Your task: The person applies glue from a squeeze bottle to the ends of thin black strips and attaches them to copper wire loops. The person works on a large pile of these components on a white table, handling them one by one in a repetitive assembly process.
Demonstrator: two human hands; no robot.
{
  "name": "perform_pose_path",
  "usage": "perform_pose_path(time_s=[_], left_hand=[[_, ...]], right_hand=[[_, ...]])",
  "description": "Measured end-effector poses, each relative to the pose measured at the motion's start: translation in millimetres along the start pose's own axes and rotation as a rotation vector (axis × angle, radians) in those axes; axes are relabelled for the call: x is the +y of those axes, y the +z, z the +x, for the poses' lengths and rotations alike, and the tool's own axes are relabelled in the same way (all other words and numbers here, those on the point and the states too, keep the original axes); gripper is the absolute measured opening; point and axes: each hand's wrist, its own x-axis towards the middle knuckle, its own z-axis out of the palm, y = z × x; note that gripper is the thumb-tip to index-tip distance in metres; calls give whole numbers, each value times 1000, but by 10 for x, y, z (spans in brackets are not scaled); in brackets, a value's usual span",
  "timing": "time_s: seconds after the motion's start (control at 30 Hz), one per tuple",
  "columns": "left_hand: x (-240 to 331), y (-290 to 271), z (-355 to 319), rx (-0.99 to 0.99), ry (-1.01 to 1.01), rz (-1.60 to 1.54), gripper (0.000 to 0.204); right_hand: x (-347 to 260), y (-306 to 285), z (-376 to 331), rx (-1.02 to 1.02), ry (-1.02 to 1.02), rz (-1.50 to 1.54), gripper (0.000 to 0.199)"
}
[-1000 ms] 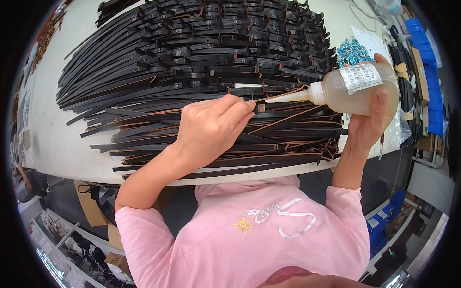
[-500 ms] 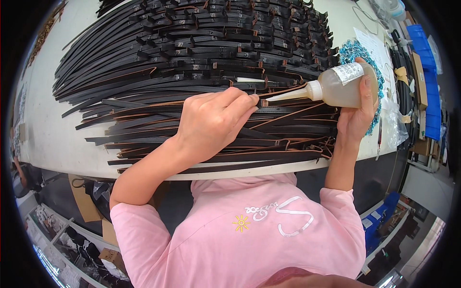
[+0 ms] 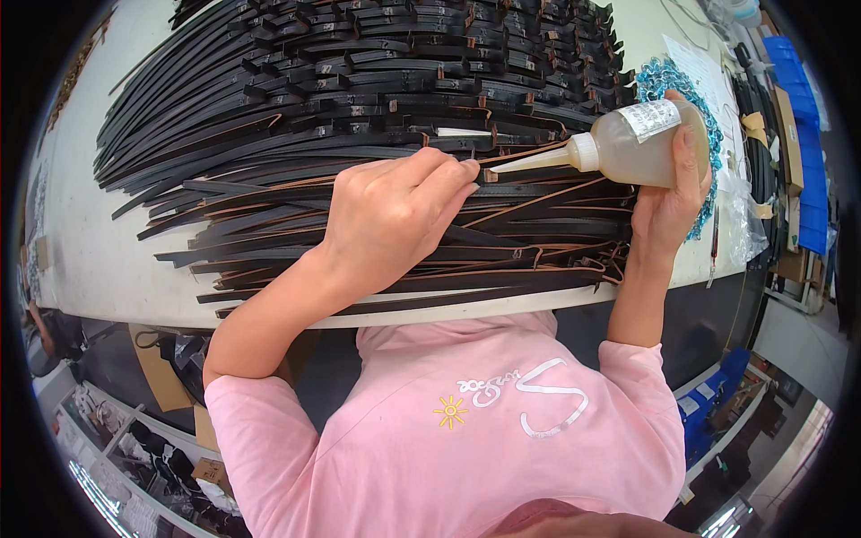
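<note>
My right hand (image 3: 668, 202) is wrapped round a squeeze bottle (image 3: 628, 148) of cloudy, yellowish liquid. The bottle lies tilted on its side, its long tapered nozzle pointing left. The nozzle tip is at the end of a black strap (image 3: 487, 177) with a brown edge, beside my left fingertips. Thumb and fingers of my left hand (image 3: 386, 206) are pinched together on that strap; the part inside the pinch is hidden. Beneath both hands spreads a thick layer of black straps (image 3: 341, 94) with brown edges, many with folded-over ends.
A white table (image 3: 90, 269) carries the straps. On the right lies a heap of turquoise chain or beads (image 3: 708, 117), with clear plastic bags (image 3: 740, 238) beside it. Blue bins (image 3: 798, 152) stand past the table's right side. Cardboard boxes and shelves are below left.
The view has shifted slightly. Both hands keep their grip, and the nozzle tip stays close to the strap end by my left fingertips.
</note>
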Motion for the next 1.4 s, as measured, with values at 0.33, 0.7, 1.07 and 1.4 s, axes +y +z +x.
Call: perform_pose_path(time_s=[0.33, 0.7, 1.07, 1.4], left_hand=[[7, 3, -2, -13, -11, 1, 16], [0, 13, -8, -4, 1, 4, 17], [4, 6, -8, -18, -12, 6, 16], [-8, -301, 102, -112, -159, -138, 28]], right_hand=[[12, -44, 3, -24, -14, -19, 46], [-25, 43, -11, 15, -48, 23, 46], [6, 13, 1, 2, -50, 2, 44], [-87, -300, 361, -334, 458, 1142, 56]])
